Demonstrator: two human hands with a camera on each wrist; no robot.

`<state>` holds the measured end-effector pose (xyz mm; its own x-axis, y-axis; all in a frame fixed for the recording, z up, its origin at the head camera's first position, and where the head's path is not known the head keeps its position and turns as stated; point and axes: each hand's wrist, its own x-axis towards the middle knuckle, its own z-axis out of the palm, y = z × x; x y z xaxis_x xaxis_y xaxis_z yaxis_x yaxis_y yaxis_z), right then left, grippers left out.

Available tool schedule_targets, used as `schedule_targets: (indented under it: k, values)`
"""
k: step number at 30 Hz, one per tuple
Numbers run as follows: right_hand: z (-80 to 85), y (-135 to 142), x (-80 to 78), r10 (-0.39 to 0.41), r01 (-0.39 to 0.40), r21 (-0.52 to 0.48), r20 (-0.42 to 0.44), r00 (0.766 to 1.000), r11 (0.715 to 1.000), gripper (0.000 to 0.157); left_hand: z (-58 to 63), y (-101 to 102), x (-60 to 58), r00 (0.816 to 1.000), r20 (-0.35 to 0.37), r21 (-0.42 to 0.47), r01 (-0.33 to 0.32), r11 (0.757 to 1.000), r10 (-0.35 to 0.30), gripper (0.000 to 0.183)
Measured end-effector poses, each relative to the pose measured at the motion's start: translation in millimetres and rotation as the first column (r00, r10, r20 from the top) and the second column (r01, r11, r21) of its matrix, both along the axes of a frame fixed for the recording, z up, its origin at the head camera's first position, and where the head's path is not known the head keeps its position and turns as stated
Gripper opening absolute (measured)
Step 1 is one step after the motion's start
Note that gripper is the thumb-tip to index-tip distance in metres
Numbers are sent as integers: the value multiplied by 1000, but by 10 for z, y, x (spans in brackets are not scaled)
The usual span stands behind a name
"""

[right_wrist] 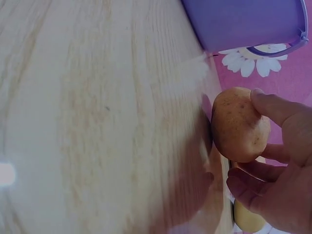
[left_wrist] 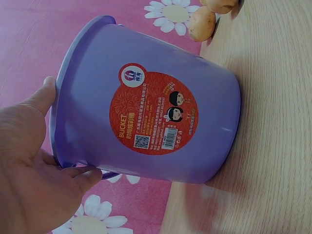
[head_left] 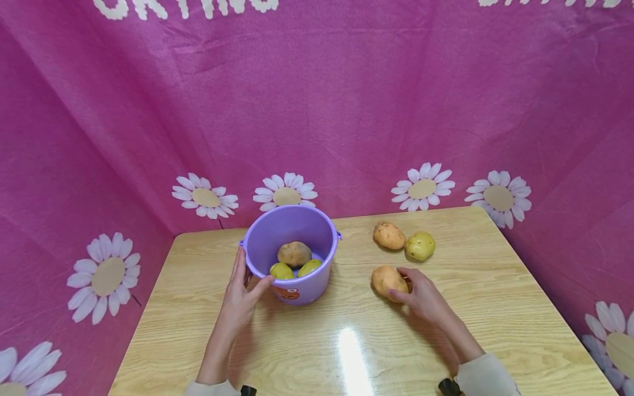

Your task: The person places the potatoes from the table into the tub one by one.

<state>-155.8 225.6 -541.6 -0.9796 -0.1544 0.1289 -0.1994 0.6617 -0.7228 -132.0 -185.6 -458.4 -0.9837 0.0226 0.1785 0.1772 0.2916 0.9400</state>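
Note:
A purple bucket [head_left: 315, 286] with a red label [left_wrist: 153, 114] stands upright on the table. My left hand [head_left: 240, 302] holds its left side near the rim, thumb at the rim and fingers along the side. Inside lie a brown potato [head_left: 294, 254] and two smooth yellow-green roundish pieces of produce [head_left: 282, 270], their kind unclear. To the right of the bucket, my right hand [head_left: 425, 297] grips a light-brown potato [head_left: 388, 281] between thumb and fingers. In the right wrist view this potato [right_wrist: 239, 124] appears at or just above the tabletop; contact cannot be told.
Behind the right hand lie another potato [head_left: 388, 236] and a yellow-green roundish piece [head_left: 420, 246], close together. The wooden table [head_left: 317, 352] is bordered by pink cloth [head_left: 317, 110] with daisies at the back and sides. A light reflection shows near the front.

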Motion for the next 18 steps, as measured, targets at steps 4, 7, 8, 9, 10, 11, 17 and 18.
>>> schedule_targets:
  k: [4,7,8,9,10,11,17,18]
  values:
    - [-18,-17,18,13,-13,2,-13,1000,1000,66,-2,2,1,1000,5,5,-1,1000,1,94]
    - [-37,-39,32,19,-19,12,-29,999,1000,67,-10,2,-2,1000,8,3,-4,1000,4,94]
    - [-49,-44,33,21,-20,17,-37,999,1000,68,-10,2,-1,1000,9,3,-4,1000,4,94]
    - [-61,-49,35,20,-19,21,-42,999,1000,69,-9,3,0,1000,10,3,-4,1000,4,94]
    - [-70,-54,36,16,-15,22,-44,999,1000,69,-9,3,1,1000,11,2,-4,1000,4,94]
    - [-80,-58,36,14,-13,23,-49,999,1000,70,-11,3,-1,1000,12,2,-4,1000,4,94]
    - [-110,-75,26,8,-6,37,-52,999,999,72,-20,-5,-15,1000,13,-2,-6,1000,6,94]
    - [-110,-79,26,7,-5,38,-51,999,999,73,-21,-8,-18,1000,15,-4,-8,1000,8,94]
